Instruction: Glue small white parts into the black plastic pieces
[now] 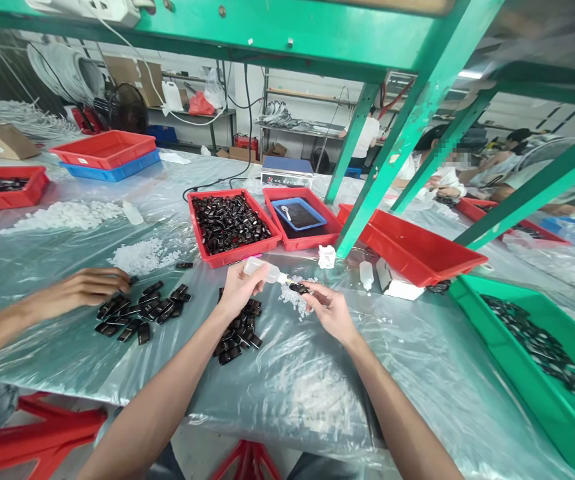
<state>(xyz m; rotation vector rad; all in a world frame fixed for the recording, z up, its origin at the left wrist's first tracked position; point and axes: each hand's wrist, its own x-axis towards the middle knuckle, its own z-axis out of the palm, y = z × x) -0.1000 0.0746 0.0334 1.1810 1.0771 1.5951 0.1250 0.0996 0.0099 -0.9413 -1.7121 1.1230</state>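
Observation:
My left hand is closed around a translucent squeeze bottle, its narrow tip pointing right. That tip meets or nearly meets a small black part, which my right hand pinches between thumb and fingers. Under and beside the part lies a small scatter of clear white pieces. Just below my left hand is a loose pile of black parts, partly covered by my forearm. A red tray of black parts stands behind my left hand.
At the left, another person's hand reaches over a second pile of black parts. A red tray holds a blue tray. Green posts rise behind my right hand. A green bin stands at the right.

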